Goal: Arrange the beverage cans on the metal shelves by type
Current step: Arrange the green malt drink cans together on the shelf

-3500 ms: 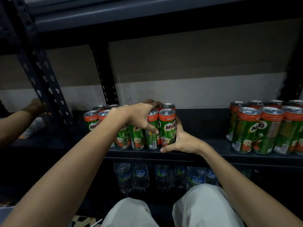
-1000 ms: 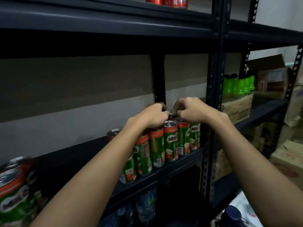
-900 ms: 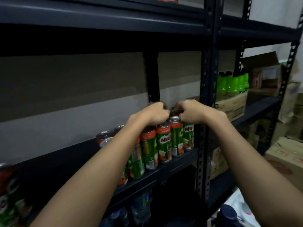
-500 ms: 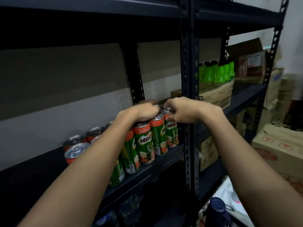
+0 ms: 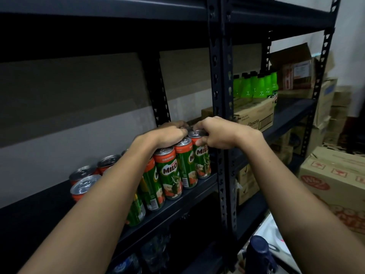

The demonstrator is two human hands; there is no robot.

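Both hands [image 5: 193,134] slid upright Milo cans [image 5: 178,167] rightward along shelf.

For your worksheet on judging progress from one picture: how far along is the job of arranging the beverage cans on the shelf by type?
Done: a block of Milo cans stands upright in rows at the shelf end by the upright post. In hand: the left hand and right hand grip can tops at the far end, apparently snugging the group. Left: can tops at the near end look looser; other shelves are out of view.
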